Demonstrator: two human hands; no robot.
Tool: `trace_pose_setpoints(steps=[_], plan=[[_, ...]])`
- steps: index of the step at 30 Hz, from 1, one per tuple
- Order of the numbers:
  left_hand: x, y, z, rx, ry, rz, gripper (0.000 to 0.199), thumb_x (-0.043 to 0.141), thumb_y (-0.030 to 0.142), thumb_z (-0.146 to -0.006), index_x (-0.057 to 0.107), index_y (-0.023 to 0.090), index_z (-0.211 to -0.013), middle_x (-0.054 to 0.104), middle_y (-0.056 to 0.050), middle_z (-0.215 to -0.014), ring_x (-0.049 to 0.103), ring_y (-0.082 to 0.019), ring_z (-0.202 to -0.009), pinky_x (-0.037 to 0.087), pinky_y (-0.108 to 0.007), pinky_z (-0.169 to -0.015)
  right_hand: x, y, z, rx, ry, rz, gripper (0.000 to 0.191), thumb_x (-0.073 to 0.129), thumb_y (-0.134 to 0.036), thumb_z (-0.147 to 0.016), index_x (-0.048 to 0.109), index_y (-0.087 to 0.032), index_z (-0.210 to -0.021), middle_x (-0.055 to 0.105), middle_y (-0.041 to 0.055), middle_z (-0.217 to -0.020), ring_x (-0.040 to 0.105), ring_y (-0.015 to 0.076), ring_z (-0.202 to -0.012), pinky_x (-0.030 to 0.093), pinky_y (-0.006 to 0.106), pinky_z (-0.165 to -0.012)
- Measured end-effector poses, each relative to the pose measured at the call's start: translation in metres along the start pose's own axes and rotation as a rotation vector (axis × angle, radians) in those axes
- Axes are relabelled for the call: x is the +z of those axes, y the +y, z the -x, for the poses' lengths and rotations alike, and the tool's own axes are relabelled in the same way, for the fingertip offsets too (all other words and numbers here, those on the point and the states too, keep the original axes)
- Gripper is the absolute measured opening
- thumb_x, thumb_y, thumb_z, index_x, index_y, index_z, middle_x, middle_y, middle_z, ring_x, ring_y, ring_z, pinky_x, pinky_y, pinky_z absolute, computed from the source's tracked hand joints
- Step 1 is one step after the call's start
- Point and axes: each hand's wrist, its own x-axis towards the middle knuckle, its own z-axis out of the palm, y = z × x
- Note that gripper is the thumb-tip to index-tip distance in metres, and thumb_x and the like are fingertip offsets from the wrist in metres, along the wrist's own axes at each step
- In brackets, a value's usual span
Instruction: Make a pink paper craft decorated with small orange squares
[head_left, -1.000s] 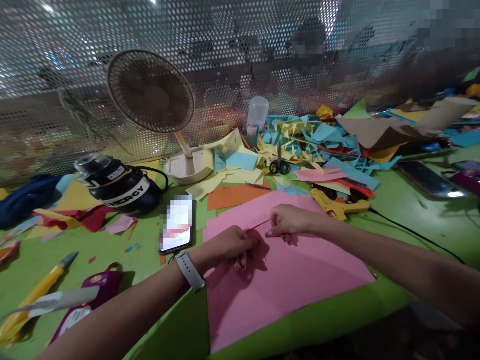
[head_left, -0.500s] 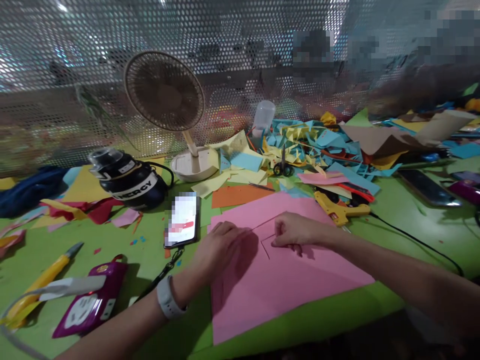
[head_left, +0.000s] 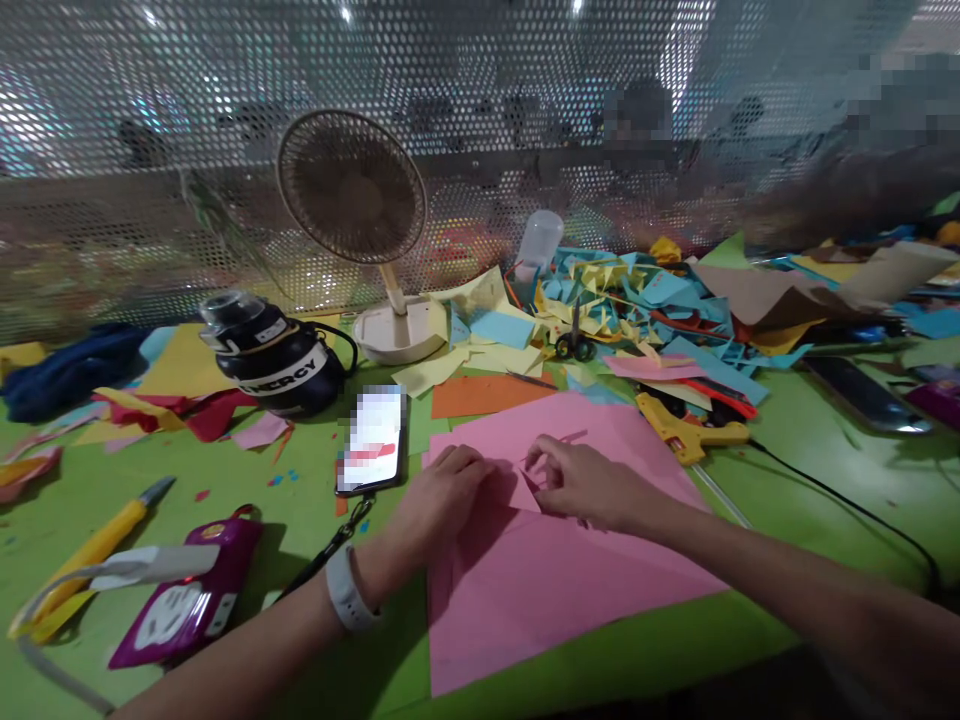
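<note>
A large sheet of pink paper (head_left: 570, 580) lies on the green table. On it is a smaller folded pink paper piece (head_left: 512, 488), between my hands. My left hand (head_left: 450, 490), with a pale watch band (head_left: 346, 590) on the wrist, has bent fingers pressed together, holding the small piece down at its left side. At its right edge, the thumb and forefinger of my right hand (head_left: 581, 482) curve round the paper and pinch it. The tips of my left fingers are partly hidden. Left of the paper lies a lit phone (head_left: 371, 440).
A yellow glue gun (head_left: 686, 430) with a black cord lies at right. Behind are black scissors (head_left: 576, 340), paper scraps (head_left: 630, 290), a fan (head_left: 401, 330) and a black bottle (head_left: 281, 370). At left sit a purple power bank (head_left: 187, 600) and a yellow cutter (head_left: 97, 550).
My right hand has shifted slightly left, its fingers now round the small piece's edge. My left fingers have bent more. The whole view has moved slightly.
</note>
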Motion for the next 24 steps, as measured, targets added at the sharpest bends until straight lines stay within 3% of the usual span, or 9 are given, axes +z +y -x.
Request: trace_pose_setpoints(steps=[3,6,12,19,24], plan=[[0.000,0.000,-0.001,0.000,-0.009,-0.008,0.027,0.045,0.008,-0.092,0.065,0.018,-0.108,0.065,-0.007,-0.097,0.061,-0.021,-0.091,0.055,-0.037,-0.080,0.003,0.005,-0.006,-0.182,0.077,0.067,0.026,0.065,-0.021,-0.075,0.069,-0.026,-0.100,0.066,-0.0036,-0.072,0.059,0.0133,-0.064,0.035,0.021,-0.053],[-0.005,0.003,-0.002,0.001,-0.033,0.016,0.029,0.044,0.009,-0.092,0.063,0.018,-0.112,0.065,-0.008,-0.096,0.061,-0.021,-0.089,0.054,-0.038,-0.079,0.003,0.008,-0.013,-0.248,0.058,-0.008,0.010,0.067,-0.028,-0.079,0.074,-0.022,-0.083,0.070,-0.0002,-0.079,0.061,0.0151,-0.073,0.038,0.023,-0.062],[-0.013,0.010,0.000,0.001,0.020,0.010,0.031,0.041,0.010,-0.093,0.062,0.019,-0.113,0.067,-0.007,-0.098,0.062,-0.020,-0.089,0.053,-0.036,-0.078,0.004,0.011,-0.022,-0.139,0.034,-0.025,0.029,0.059,-0.046,-0.085,0.070,-0.019,-0.080,0.068,0.0012,-0.073,0.058,0.0154,-0.065,0.035,0.025,-0.056],[0.000,0.031,0.013,0.184,0.185,-0.102,0.027,0.041,0.007,-0.090,0.061,0.017,-0.107,0.070,-0.008,-0.103,0.064,-0.020,-0.088,0.053,-0.036,-0.077,0.007,0.007,-0.023,-0.074,0.076,0.035,0.014,0.060,-0.033,-0.081,0.067,-0.021,-0.080,0.069,0.0007,-0.075,0.059,0.0144,-0.064,0.031,0.023,-0.052],[0.003,0.038,0.016,0.165,0.120,-0.086,0.023,0.047,0.009,-0.082,0.062,0.015,-0.098,0.071,-0.008,-0.098,0.066,-0.023,-0.088,0.054,-0.038,-0.078,0.008,0.010,-0.023,-0.082,0.097,0.020,0.012,0.063,-0.033,-0.078,0.067,-0.023,-0.083,0.071,-0.0003,-0.081,0.061,0.0157,-0.069,0.034,0.024,-0.055]])
